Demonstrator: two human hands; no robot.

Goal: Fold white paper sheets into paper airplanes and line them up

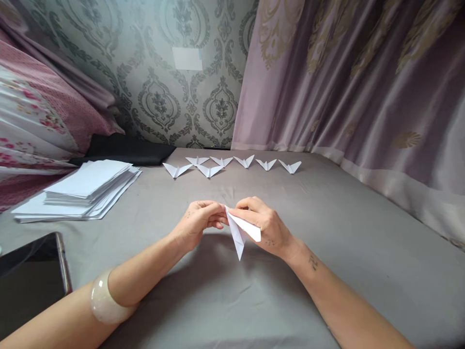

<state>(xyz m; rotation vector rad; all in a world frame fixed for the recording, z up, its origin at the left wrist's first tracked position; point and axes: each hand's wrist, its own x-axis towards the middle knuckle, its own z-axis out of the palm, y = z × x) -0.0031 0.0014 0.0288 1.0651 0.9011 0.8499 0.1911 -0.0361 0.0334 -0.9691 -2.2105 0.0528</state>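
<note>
phone (31, 276) cut off, folded paper (241, 231) half-hidden

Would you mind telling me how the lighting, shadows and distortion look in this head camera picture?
Head view: soft, even daylight; a faint shadow lies on the grey sheet under the hands holding the folded paper; the phone screen shows dull glare; wide-angle bending curves the curtain and frame edges; everything looks sharp.

White folded paper (241, 231), grey cloth (363, 252), grey damask wallpaper (160, 72), mauve gold-patterned curtain (356, 72), cream bangle (105, 300).
</note>
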